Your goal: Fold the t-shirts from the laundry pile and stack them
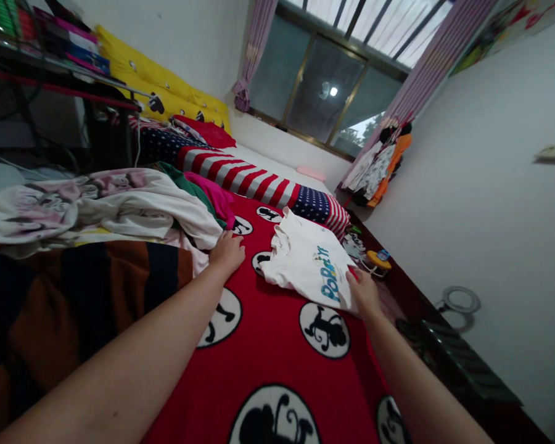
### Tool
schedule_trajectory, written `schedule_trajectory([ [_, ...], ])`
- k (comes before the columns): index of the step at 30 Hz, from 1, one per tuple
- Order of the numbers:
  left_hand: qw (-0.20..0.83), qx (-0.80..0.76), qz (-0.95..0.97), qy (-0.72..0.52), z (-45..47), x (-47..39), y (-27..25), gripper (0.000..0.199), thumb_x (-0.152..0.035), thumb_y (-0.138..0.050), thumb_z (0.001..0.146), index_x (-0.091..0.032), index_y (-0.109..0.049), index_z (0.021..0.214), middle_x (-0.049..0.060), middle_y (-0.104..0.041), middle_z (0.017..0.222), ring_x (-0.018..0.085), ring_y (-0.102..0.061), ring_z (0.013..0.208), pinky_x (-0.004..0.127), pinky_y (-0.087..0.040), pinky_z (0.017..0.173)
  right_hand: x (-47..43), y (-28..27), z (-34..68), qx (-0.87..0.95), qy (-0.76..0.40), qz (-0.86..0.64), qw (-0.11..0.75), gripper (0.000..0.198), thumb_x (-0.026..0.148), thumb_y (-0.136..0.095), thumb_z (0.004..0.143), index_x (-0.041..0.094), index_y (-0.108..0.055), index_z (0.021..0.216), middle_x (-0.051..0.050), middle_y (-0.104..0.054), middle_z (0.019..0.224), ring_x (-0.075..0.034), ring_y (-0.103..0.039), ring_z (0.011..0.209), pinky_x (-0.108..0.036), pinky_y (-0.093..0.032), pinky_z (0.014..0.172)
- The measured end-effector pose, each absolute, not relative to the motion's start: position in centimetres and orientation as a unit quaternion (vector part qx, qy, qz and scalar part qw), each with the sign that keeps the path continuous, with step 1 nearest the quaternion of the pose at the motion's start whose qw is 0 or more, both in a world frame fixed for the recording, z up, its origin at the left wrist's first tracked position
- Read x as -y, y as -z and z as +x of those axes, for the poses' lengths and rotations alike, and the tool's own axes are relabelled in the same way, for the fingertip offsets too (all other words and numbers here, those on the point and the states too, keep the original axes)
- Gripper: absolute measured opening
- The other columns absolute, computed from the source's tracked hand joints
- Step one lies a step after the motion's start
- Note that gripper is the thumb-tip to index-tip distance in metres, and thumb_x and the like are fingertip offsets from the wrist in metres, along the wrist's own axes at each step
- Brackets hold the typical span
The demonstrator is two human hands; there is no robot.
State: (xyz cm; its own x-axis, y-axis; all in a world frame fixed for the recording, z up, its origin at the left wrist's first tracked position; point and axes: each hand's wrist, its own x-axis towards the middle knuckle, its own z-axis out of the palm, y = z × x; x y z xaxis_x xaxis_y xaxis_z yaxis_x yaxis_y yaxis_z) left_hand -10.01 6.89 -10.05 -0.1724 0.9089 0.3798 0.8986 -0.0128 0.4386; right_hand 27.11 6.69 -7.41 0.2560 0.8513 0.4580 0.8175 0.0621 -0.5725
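The right hand (pixel 366 295) has its thumb and fingers together on the right edge of a white printed T-shirt (pixel 300 246), pinching the fabric beside the blue lettering. The T-shirt lies flattened on a red blanket (pixel 268 333) with round black-and-white cartoon patches, close to the blanket's right edge and toward its far right corner; its gathered, ruffled side faces left.

The left hand (pixel 229 254) is palm down, fingers slightly bent, at the inner border of a clothes heap along the blanket's left edge. It is just beside the end of a white garment with a pink and grey print (pixel 134 206); whether its fingers are closed on any cloth I cannot tell. A bare strip of blanket separates this hand from the T-shirt.

In the heap, a green garment (pixel 194 191) and a magenta garment (pixel 215 192) show past the white one on the far side, while a brown-and-navy striped cloth (pixel 120 268) spreads nearer, toward the near left corner, partly behind the left forearm.

Beyond the blanket's far edge runs a stars-and-stripes bedcover (pixel 259 182), with a red pillow (pixel 210 132) near a long yellow cushion (pixel 166 80) against the wall
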Motion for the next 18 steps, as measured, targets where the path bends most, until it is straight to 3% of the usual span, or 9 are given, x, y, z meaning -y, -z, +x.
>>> schedule_trajectory([
  [4, -0.004, -0.688, 0.652, -0.318, -9.6, -6.8, 9.7, 0.034, -0.029, -0.045, 0.089, -0.018, -0.068, 0.112, 0.011, -0.060, 0.124, 0.026, -0.053, 0.116, 0.036, -0.039, 0.103, -5.5, 9.5, 26.0, 0.554, 0.011, -0.739, 0.383, 0.065, 0.045, -0.049, 0.079, 0.002, -0.051, 0.127, -0.030, -0.051, 0.129, -0.040, -0.049, 0.120, -0.054, -0.038, 0.096],
  [8, 0.047, -0.615, 0.660, -0.429, -8.0, -6.8, 9.0, 0.030, -0.026, -0.043, 0.090, -0.019, -0.069, 0.105, 0.007, -0.068, 0.111, 0.020, -0.061, 0.104, 0.031, -0.045, 0.097, -4.5, 10.4, 25.7, 0.559, 0.058, -0.753, 0.343, 0.061, 0.043, -0.041, 0.085, 0.003, -0.047, 0.131, -0.027, -0.054, 0.127, -0.040, -0.051, 0.118, -0.054, -0.038, 0.096],
  [12, 0.118, -0.530, 0.690, -0.478, -5.8, -6.5, 8.2, 0.025, -0.024, -0.047, 0.088, -0.021, -0.071, 0.097, 0.005, -0.071, 0.100, 0.019, -0.064, 0.094, 0.031, -0.049, 0.089, -4.5, 10.6, 25.6, 0.606, 0.121, -0.708, 0.342, 0.050, 0.038, -0.040, 0.087, 0.007, -0.054, 0.124, -0.022, -0.053, 0.132, -0.034, -0.047, 0.123, -0.051, -0.036, 0.100],
  [18, 0.168, -0.466, 0.763, -0.415, -3.4, -5.6, 7.6, 0.018, -0.023, -0.055, 0.085, -0.021, -0.071, 0.094, 0.005, -0.071, 0.099, 0.019, -0.063, 0.095, 0.031, -0.048, 0.086, -4.9, 11.2, 25.3, 0.728, 0.091, -0.590, 0.338, 0.032, 0.031, -0.044, 0.088, 0.015, -0.066, 0.104, -0.014, -0.064, 0.119, -0.026, -0.055, 0.114, -0.044, -0.039, 0.101],
])
